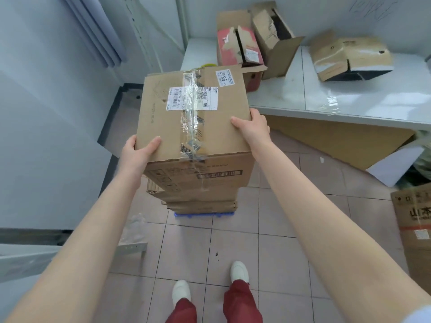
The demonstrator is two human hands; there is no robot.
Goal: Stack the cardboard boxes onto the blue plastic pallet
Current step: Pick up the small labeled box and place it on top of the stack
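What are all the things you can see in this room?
top box: one, brown with white labels, on the stack, held at both near corners
stacked boxes: several, brown, under the top box; exact count unclear
pallet: one, blue, on the floor under the stack
torn boxes: about three, brown and red, on the white table
printed box: one, brown, on the floor at the right edge
flat cardboard: one sheet, brown, under the table
shoes: two, white, on the tiles
left hand: one, gripping the top box
right hand: one, gripping the top box
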